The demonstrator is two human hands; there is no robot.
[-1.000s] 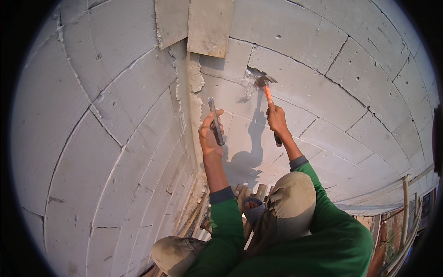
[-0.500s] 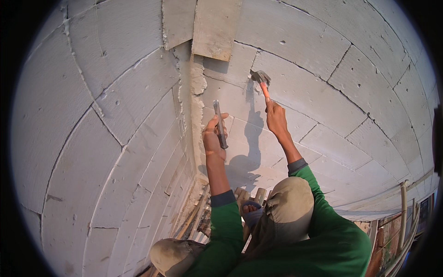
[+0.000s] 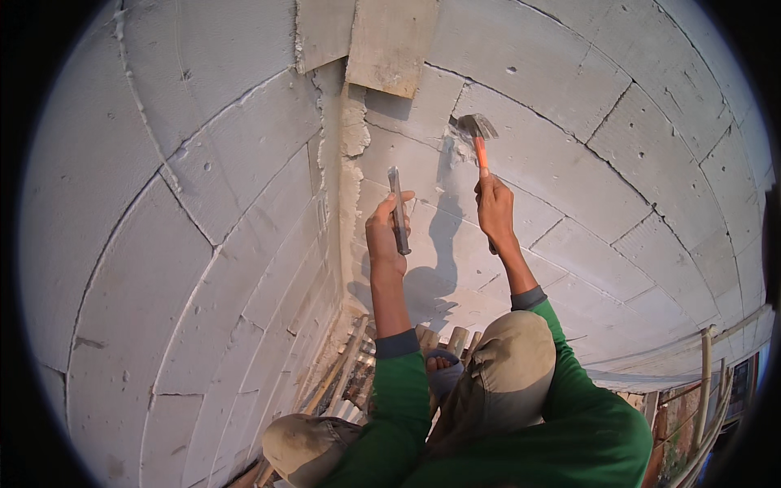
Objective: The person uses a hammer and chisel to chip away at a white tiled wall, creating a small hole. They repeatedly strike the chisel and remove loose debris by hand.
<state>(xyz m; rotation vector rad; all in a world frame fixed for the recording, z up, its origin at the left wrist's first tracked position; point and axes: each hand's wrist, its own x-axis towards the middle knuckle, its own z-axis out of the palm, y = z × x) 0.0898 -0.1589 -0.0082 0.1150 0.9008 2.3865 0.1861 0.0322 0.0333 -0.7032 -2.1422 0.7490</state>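
Both arms reach up and forward, green sleeves ending below the elbows. The left hand [image 3: 389, 232] is closed in a fist, thumb up. The right hand [image 3: 495, 210] sits slightly higher, fingers wrapped tight, wrist bent a little toward the left hand.

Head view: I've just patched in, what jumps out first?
A hammer with an orange handle, raised in the right hand, its head against the block wall near a mortar joint. The left hand holds a dark chisel upright against the wall, just right of the rough inner corner.
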